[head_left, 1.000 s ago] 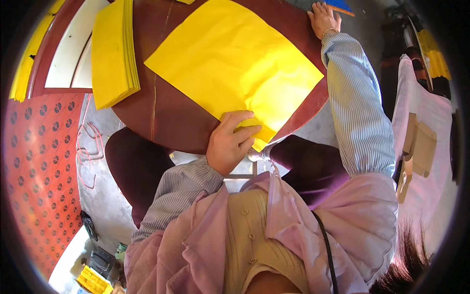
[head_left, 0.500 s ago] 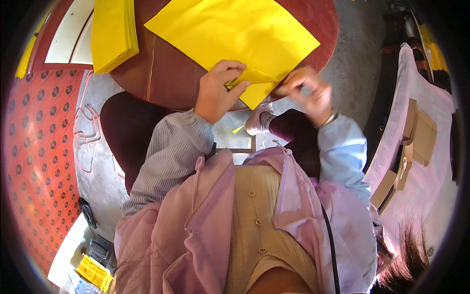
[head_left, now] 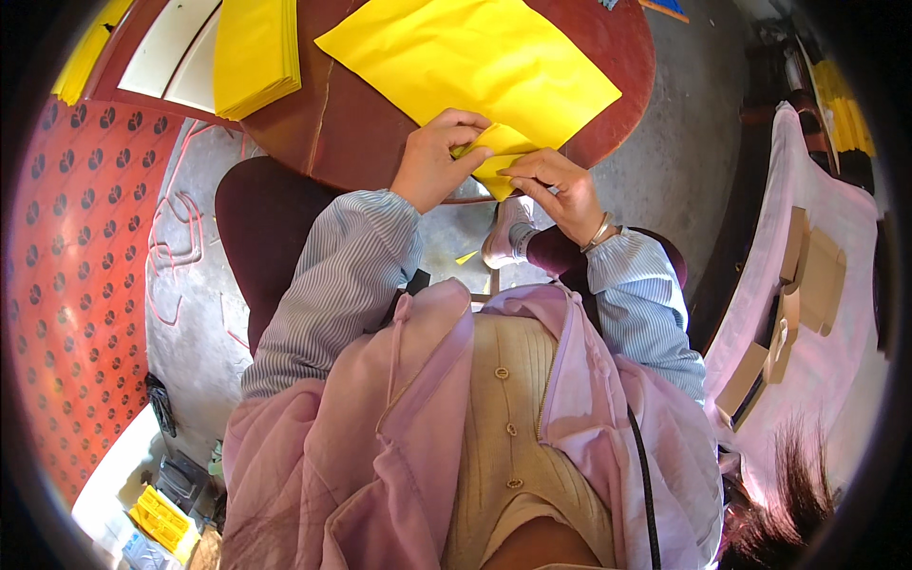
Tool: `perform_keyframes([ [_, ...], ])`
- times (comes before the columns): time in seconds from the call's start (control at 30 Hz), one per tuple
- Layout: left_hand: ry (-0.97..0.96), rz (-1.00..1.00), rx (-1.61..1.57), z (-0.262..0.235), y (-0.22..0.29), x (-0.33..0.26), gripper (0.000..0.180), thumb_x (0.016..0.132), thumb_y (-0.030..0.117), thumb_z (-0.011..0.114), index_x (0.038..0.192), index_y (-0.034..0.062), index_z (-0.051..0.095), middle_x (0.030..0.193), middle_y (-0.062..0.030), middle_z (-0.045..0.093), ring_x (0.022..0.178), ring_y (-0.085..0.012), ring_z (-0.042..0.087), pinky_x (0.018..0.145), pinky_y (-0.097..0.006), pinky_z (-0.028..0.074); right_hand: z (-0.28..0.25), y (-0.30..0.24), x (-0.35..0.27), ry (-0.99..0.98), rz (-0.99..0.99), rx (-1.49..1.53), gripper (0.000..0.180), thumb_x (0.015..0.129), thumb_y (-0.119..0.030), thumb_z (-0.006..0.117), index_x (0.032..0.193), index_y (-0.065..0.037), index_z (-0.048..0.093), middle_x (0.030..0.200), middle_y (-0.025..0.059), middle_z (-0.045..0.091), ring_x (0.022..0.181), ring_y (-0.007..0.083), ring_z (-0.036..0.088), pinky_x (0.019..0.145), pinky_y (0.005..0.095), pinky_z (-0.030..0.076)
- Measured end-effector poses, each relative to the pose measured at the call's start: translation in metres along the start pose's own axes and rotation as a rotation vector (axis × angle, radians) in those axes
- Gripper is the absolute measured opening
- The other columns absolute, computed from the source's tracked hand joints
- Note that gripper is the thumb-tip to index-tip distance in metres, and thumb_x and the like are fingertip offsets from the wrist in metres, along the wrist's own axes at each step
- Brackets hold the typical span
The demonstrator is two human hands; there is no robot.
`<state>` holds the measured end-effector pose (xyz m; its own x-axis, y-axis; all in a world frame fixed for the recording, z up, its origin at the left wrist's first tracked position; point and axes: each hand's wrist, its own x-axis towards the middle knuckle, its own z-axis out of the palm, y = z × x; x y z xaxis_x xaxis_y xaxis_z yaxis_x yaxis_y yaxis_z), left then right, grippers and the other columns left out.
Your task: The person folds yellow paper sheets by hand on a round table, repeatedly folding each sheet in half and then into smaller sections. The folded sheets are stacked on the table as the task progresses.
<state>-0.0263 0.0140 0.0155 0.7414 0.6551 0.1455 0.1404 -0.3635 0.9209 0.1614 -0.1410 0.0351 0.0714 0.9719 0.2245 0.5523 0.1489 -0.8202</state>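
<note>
A large yellow sheet (head_left: 475, 62), which looks like paper, lies on the round dark-red table (head_left: 347, 133). Its near corner comes over the table's edge and is creased and bent up between my hands. My left hand (head_left: 435, 160) grips the left side of that corner, thumb on top. From the right, my right hand (head_left: 560, 190) pinches the corner's flap between thumb and fingers. Part of the fold is hidden behind my fingers. To the left, a thick stack of yellow sheets (head_left: 255, 66) rests on the table.
Below the table's edge are my knees and a shoe (head_left: 501, 237). A small yellow scrap (head_left: 465, 257) lies on the floor. Red patterned sheeting (head_left: 95, 256) spreads at left, beside a pinkish cord (head_left: 171, 247). At right, open cardboard boxes (head_left: 817, 280) sit on a pale pink cloth (head_left: 845, 380).
My right hand, blurred and off to the right before, has come left onto the corner and now pinches it. The corner is bent up more. The whole view has shifted slightly.
</note>
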Motion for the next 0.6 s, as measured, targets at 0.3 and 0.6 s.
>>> perform_keyframes([
  [0.3,-0.068,0.004,-0.044,-0.004,-0.006,-0.001,0.020,0.090,0.009,0.076,0.107,-0.0005,0.075,0.129,-0.0094,0.069,0.110,-0.0220,0.070,0.093,-0.031,0.056,0.006,0.010,0.002,0.060,0.236,0.296,0.009,0.090,-0.002,0.082,0.097,0.000,0.077,0.092,0.0037,0.073,0.077,0.0095,0.069,0.069,0.0242,0.055],
  [0.6,-0.018,0.133,0.092,0.006,0.000,-0.007,0.028,0.079,0.004,0.080,0.107,0.0021,0.074,0.128,-0.0084,0.064,0.116,-0.0273,0.068,0.096,-0.035,0.057,0.013,0.008,-0.001,0.123,0.247,0.301,0.014,0.088,-0.002,0.084,0.095,-0.001,0.072,0.093,0.0014,0.069,0.078,0.0076,0.066,0.070,0.0219,0.055],
])
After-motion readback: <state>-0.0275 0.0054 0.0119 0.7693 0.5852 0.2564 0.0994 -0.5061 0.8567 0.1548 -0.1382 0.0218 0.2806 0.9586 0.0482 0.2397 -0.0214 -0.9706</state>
